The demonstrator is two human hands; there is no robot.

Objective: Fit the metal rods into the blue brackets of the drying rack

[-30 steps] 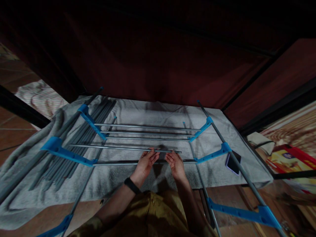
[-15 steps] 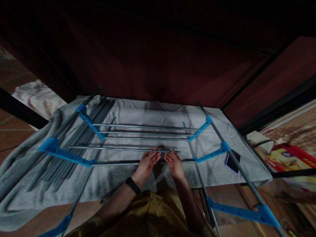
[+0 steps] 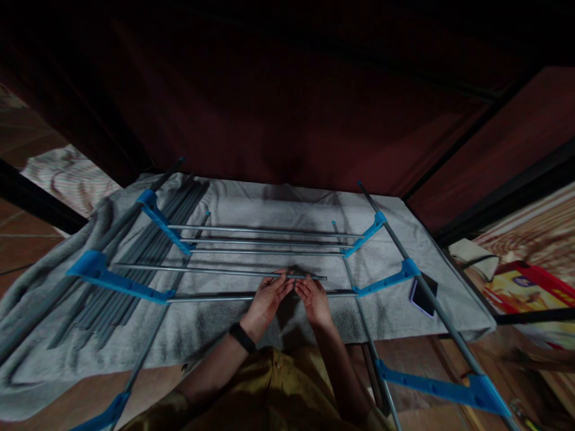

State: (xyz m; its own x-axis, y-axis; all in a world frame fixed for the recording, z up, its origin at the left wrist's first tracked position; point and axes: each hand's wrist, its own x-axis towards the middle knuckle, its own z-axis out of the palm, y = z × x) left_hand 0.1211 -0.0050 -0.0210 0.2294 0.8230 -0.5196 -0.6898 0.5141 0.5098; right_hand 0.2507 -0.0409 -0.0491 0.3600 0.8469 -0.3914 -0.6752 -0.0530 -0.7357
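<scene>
Left hand (image 3: 266,298) and right hand (image 3: 315,301) pinch a rod (image 3: 224,272) mid-frame over grey cloth (image 3: 274,209), dark red panelling (image 3: 291,120) filling the top.

Fingers (image 3: 284,288) on metal rod (image 3: 215,272) over cloth (image 3: 278,205)

Premises appear domestic: a room in a home, exact room not determinable. Evidence noted: a soft grey blanket (image 3: 458,299) spread flat, its far edge along a dark red panel (image 3: 287,108); a phone (image 3: 422,292) lying near the blanket's right edge; reddish floor tiles (image 3: 22,251) beyond the left edge; a striped cloth (image 3: 69,173) off the far left corner; a red-and-yellow package (image 3: 521,287) past the right edge. Lighting dim.
</scene>
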